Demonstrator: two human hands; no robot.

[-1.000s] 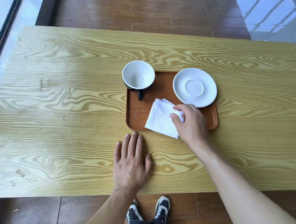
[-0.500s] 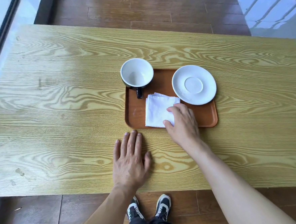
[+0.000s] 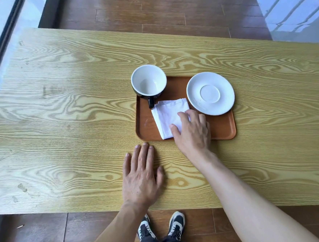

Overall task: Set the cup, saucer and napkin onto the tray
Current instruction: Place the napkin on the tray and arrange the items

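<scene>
A brown tray (image 3: 145, 126) lies on the wooden table (image 3: 69, 117). The black cup (image 3: 148, 82), white inside, stands upright on the tray's far left corner with its handle toward me. On the far right corner sits the white saucer (image 3: 210, 93), its rim hanging slightly over the tray's edge. The folded white napkin (image 3: 166, 113) lies flat on the tray between them, near the front. My right hand (image 3: 193, 133) rests on the napkin's near right part, thumb and fingertips on the cloth. My left hand (image 3: 141, 177) lies flat on the table in front of the tray, holding nothing.
The table's near edge runs just behind my left wrist, with my shoes (image 3: 161, 227) on the brown wooden floor below. A window frame (image 3: 1, 50) borders the table's left side.
My right hand has slid the napkin from the tray's front edge fully onto the tray and turned it squarer. The left hand has stayed flat on the table.
</scene>
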